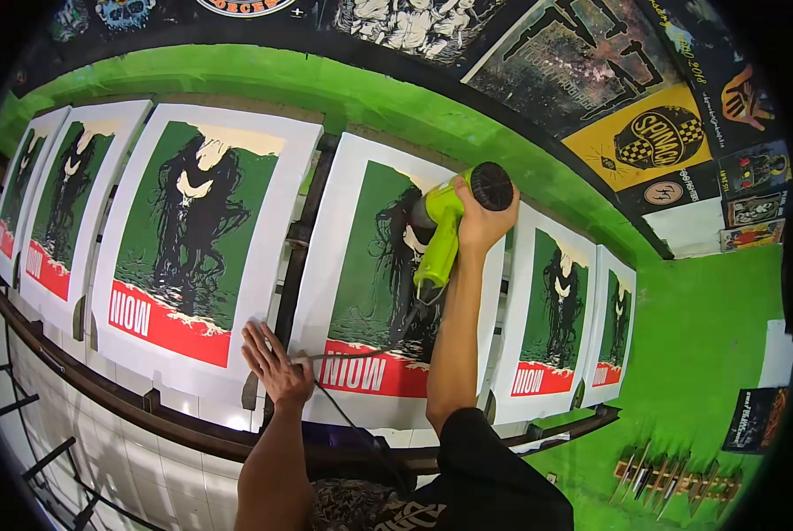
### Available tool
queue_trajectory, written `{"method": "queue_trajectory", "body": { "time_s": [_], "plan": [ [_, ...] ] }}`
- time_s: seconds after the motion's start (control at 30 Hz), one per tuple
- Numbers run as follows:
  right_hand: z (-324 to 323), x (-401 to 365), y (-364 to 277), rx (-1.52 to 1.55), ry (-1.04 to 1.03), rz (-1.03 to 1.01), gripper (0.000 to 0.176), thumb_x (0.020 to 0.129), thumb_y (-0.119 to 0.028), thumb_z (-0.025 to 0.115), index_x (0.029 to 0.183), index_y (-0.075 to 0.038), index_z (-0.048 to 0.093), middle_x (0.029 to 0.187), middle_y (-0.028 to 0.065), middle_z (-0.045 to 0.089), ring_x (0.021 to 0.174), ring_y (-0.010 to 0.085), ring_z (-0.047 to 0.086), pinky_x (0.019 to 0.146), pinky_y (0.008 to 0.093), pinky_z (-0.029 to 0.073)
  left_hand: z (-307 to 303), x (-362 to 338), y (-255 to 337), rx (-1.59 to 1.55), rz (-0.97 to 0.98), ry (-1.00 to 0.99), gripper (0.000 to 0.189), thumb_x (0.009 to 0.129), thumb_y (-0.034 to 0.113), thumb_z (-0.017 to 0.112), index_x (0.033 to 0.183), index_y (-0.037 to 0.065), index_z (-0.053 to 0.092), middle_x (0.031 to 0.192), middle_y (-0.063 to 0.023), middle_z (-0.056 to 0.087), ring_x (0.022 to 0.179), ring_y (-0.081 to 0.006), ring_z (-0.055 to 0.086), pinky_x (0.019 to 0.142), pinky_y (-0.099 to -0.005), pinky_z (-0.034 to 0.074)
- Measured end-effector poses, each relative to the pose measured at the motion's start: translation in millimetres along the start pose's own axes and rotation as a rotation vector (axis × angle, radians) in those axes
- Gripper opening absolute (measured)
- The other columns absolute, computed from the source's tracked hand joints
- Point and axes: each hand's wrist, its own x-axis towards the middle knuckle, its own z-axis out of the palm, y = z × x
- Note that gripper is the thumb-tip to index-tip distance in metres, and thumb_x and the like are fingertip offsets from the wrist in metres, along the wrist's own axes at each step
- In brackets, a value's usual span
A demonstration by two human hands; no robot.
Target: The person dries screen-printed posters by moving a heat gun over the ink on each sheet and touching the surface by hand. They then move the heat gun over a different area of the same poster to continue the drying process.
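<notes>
A lime-green hair dryer [442, 232] with a black round back end is gripped near that end by my right hand [485, 217]. It is over a printed sheet [354, 257] showing a dark long-haired figure on green above a red band. My left hand [277, 365] has its fingers spread at the lower right corner of the neighbouring print [184, 230], beside the gap between the two boards. A dark cord [361, 356] runs from the dryer across the sheet and past my left hand.
Similar prints lie in a row, two at the left [69, 199] and two at the right [547, 310]. A dark metal rail [131, 398] runs along their near edge. Posters [653, 137] cover the wall beyond; a rack of tools [675, 482] is at the lower right.
</notes>
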Motion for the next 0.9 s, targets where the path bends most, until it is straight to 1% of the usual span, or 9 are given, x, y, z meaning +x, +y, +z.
{"method": "queue_trajectory", "body": {
  "time_s": [0.1, 0.2, 0.27, 0.37, 0.57, 0.7, 0.8, 0.87, 0.9],
  "plan": [
    [-3.3, 1.6, 5.0, -0.103, 0.011, -0.067, 0.055, 0.069, 0.000, 0.093, 0.115, 0.003, 0.062, 0.104, 0.0082, 0.069, 0.093, 0.0174, 0.066, 0.089, 0.0315, 0.054, 0.5, 2.1, -1.9, -0.008, -0.013, -0.012, 0.100, 0.086, 0.029, 0.058, 0.164, -0.003, 0.004, 0.171, -0.0277, 0.004, 0.160, -0.0410, -0.002, 0.129, -0.0560, -0.001],
    [-10.5, 0.6, -0.4, -0.040, -0.031, 0.026, 0.056, 0.068, -0.001, 0.093, 0.114, 0.003, 0.063, 0.103, 0.0079, 0.069, 0.093, 0.0174, 0.066, 0.089, 0.0315, 0.054, 2.3, -0.5, -1.0, -0.002, -0.002, -0.002, 0.100, 0.086, 0.029, 0.057, 0.164, -0.003, 0.003, 0.171, -0.0277, 0.004, 0.160, -0.0409, -0.002, 0.129, -0.0560, -0.001],
    [-7.3, -1.6, 4.5, -0.154, 0.036, -0.109, 0.056, 0.067, -0.002, 0.094, 0.113, 0.003, 0.063, 0.103, 0.0073, 0.068, 0.093, 0.0171, 0.066, 0.089, 0.0311, 0.054, 2.3, 0.8, -2.6, -0.003, 0.001, -0.001, 0.100, 0.087, 0.030, 0.057, 0.164, -0.003, 0.003, 0.171, -0.0278, 0.004, 0.160, -0.0408, -0.002, 0.129, -0.0561, -0.001],
    [-12.4, -2.2, -7.1, -0.028, -0.026, 0.003, 0.056, 0.067, -0.003, 0.095, 0.112, 0.002, 0.064, 0.102, 0.0067, 0.068, 0.093, 0.0167, 0.066, 0.088, 0.0305, 0.054, 6.1, -0.2, -4.8, -0.009, 0.006, 0.028, 0.099, 0.087, 0.030, 0.057, 0.164, -0.003, 0.004, 0.171, -0.0278, 0.004, 0.160, -0.0407, -0.001, 0.129, -0.0563, 0.000],
    [-11.1, -5.3, -2.9, -0.097, 0.007, -0.112, 0.051, 0.068, -0.003, 0.093, 0.111, 0.003, 0.066, 0.101, 0.0067, 0.070, 0.090, 0.0164, 0.066, 0.086, 0.0295, 0.054, 8.9, 1.2, -5.3, -0.011, 0.016, 0.067, 0.097, 0.088, 0.030, 0.056, 0.164, -0.002, 0.005, 0.171, -0.0275, 0.005, 0.160, -0.0411, 0.000, 0.128, -0.0564, 0.001],
    [-13.8, -4.7, -6.5, -0.044, -0.020, -0.015, 0.051, 0.068, -0.002, 0.093, 0.110, 0.003, 0.066, 0.101, 0.0065, 0.070, 0.090, 0.0161, 0.066, 0.086, 0.0296, 0.054, 8.8, -0.9, -3.0, -0.023, 0.015, 0.055, 0.097, 0.088, 0.030, 0.055, 0.164, -0.002, 0.005, 0.171, -0.0275, 0.005, 0.160, -0.0414, 0.001, 0.128, -0.0565, 0.002],
    [-7.7, -5.9, -0.1, -0.135, 0.036, -0.118, 0.052, 0.067, -0.001, 0.093, 0.111, 0.003, 0.066, 0.102, 0.0066, 0.070, 0.091, 0.0158, 0.066, 0.087, 0.0295, 0.054, 7.2, 0.9, -4.7, -0.019, 0.017, 0.059, 0.096, 0.089, 0.031, 0.055, 0.165, -0.001, 0.005, 0.171, -0.0276, 0.005, 0.160, -0.0414, 0.001, 0.128, -0.0565, 0.002],
    [-8.1, -7.6, -14.4, -0.015, -0.037, 0.016, 0.053, 0.067, 0.000, 0.093, 0.112, 0.002, 0.065, 0.102, 0.0067, 0.070, 0.092, 0.0156, 0.066, 0.087, 0.0295, 0.054, 6.9, -0.8, -4.2, -0.019, 0.010, 0.041, 0.096, 0.089, 0.031, 0.055, 0.164, -0.002, 0.005, 0.171, -0.0276, 0.005, 0.160, -0.0414, 0.001, 0.128, -0.0564, 0.002],
    [-7.8, -7.8, -11.5, -0.018, -0.037, 0.016, 0.053, 0.067, 0.000, 0.093, 0.112, 0.002, 0.065, 0.102, 0.0067, 0.070, 0.092, 0.0156, 0.066, 0.087, 0.0295, 0.054, 6.8, -0.8, -4.0, -0.018, 0.014, 0.041, 0.096, 0.089, 0.031, 0.054, 0.164, -0.002, 0.006, 0.171, -0.0277, 0.005, 0.160, -0.0412, 0.001, 0.128, -0.0564, 0.001]
  ]
}}
